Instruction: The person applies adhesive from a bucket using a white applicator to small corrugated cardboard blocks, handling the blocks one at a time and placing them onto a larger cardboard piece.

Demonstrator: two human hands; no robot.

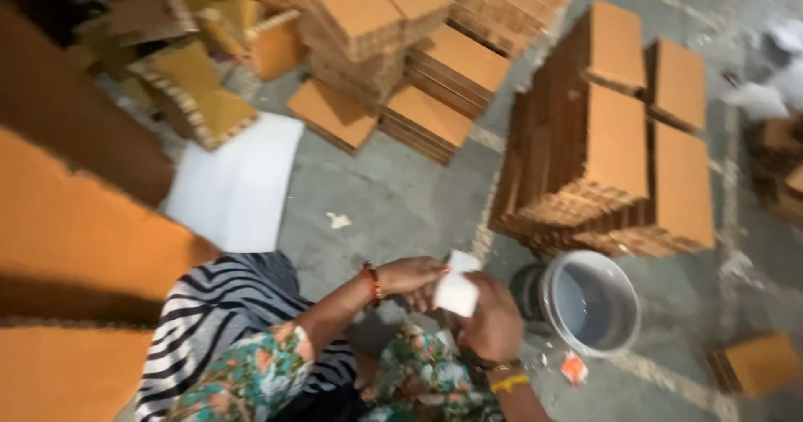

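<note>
White piece: you hold a small white piece point(457, 290) between both hands, low in the middle of the view, above your lap and just left of the bucket; what it is made of cannot be told through the blur.
Left hand: your left hand point(411, 276) comes in from the left with its fingers curled onto the near edge of the white piece; an orange and dark bangle point(373, 283) sits on that wrist.
Right hand: your right hand point(493, 326) is closed around the lower right side of the white piece, back of the hand toward the camera, with a yellow band point(509, 382) at the wrist.
Bucket: a grey bucket point(595, 265) stands on the floor just right of your right hand, with pale liquid inside.
Clothes: floral cloth point(418, 380) covers your lap, and a black-and-white striped cloth point(222, 305) lies to the left of it.
Floor: the grey concrete floor point(401, 196) carries a white sheet point(238, 184) beyond your left arm.
Board stacks: stacks of brown honeycomb boards point(615, 154) stand behind the bucket, and more brown boards point(393, 29) are piled at the top of the view.
Near boards: large blurred brown boards point(75, 246) fill the left edge.
</note>
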